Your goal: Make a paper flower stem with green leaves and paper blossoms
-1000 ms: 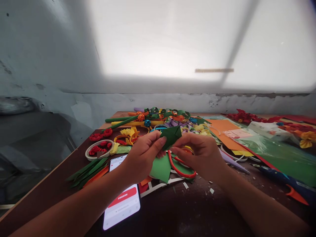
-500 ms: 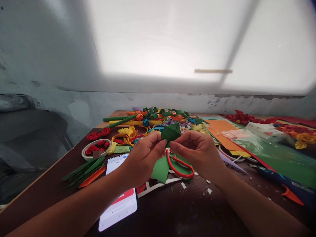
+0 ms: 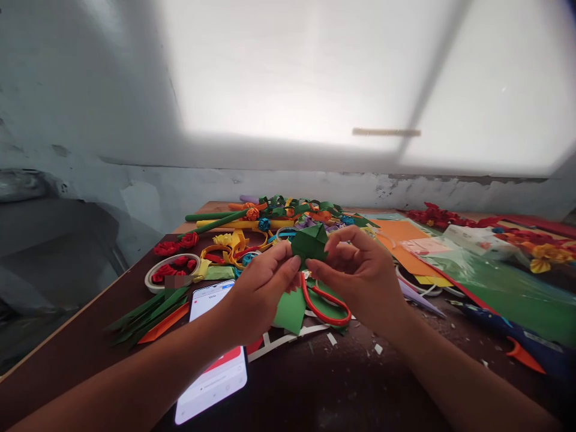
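Note:
A small piece of folded dark green paper [image 3: 308, 245] is held up over the table between my two hands. My left hand [image 3: 263, 288] pinches its lower left part between thumb and fingers. At the right side of the paper, my right hand [image 3: 355, 273] has its thumb at the lower edge and its index finger curled at the right edge. Just below the hands lie scissors with red handles [image 3: 324, 309], their blades hidden. Light green paper [image 3: 290, 311] lies beside them. Under my left forearm rests a lit smartphone [image 3: 211, 384].
A white tape roll [image 3: 150, 279] with red paper flowers inside stands at left, near green folded strips [image 3: 150, 315]. Rolled green paper sticks [image 3: 216, 218] and curled strips lie behind. Orange sheets [image 3: 400, 243] and a plastic-covered green pack [image 3: 508, 288] are at right. White scraps dot the front.
My right index finger has risen and moved to the paper's upper right edge, and the folded paper looks slightly turned. My left hand keeps its pinch. The whole view has shifted slightly.

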`<action>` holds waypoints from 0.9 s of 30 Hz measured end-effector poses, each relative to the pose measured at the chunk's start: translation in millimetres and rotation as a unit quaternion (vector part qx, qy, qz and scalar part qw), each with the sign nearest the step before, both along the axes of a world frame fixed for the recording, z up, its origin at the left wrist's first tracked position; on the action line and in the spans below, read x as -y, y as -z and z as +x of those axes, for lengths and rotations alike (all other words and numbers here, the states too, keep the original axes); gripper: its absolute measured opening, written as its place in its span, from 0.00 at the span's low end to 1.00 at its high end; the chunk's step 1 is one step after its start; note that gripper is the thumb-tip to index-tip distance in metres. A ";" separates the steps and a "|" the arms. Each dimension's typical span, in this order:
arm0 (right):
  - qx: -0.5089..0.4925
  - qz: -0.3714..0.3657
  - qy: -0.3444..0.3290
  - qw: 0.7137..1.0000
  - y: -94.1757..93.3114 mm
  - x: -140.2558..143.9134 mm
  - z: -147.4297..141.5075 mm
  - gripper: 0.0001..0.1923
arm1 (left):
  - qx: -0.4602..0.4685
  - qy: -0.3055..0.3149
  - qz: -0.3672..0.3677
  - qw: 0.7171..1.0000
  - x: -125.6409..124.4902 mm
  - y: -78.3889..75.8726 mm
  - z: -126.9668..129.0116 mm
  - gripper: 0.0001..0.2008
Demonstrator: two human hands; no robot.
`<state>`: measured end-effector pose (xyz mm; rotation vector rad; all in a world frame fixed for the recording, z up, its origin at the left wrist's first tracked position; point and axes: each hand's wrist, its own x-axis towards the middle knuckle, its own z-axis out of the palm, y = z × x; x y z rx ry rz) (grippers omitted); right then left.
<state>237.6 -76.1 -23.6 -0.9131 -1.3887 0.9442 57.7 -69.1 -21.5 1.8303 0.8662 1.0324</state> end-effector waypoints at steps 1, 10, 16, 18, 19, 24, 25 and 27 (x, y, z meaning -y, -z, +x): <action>-0.017 -0.009 -0.009 1.000 -0.8 0.4 -0.1 0.20 | 0.007 0.011 -0.003 1.000 0.3 -0.4 0.0 0.14; -0.052 -0.018 -0.042 0.998 -3.5 2.3 -1.6 0.23 | 0.004 0.020 -0.007 1.000 2.1 -2.5 0.8 0.12; -0.045 0.003 -0.068 0.997 -2.8 -1.5 2.5 0.20 | -0.012 0.029 0.009 0.999 -1.4 -2.9 -3.9 0.12; -0.047 0.027 -0.079 0.995 -3.5 -4.8 7.7 0.16 | -0.031 0.066 0.012 0.997 -3.5 -8.1 -9.1 0.12; -0.046 0.041 -0.081 0.995 -4.0 -6.6 10.2 0.15 | -0.041 0.094 0.009 0.995 -4.5 -11.0 -11.8 0.12; -0.012 0.062 -0.062 0.996 -4.5 -13.0 15.4 0.07 | -0.049 0.103 0.021 0.993 -6.0 -16.8 -20.2 0.08; -0.018 0.055 -0.051 0.997 -4.3 -14.0 15.0 0.07 | -0.025 0.072 0.034 0.996 -5.7 -15.3 -20.5 0.06; -0.043 0.040 -0.025 0.998 -3.8 -15.9 13.7 0.08 | 0.016 0.018 0.087 0.996 -5.0 -11.1 -19.9 0.05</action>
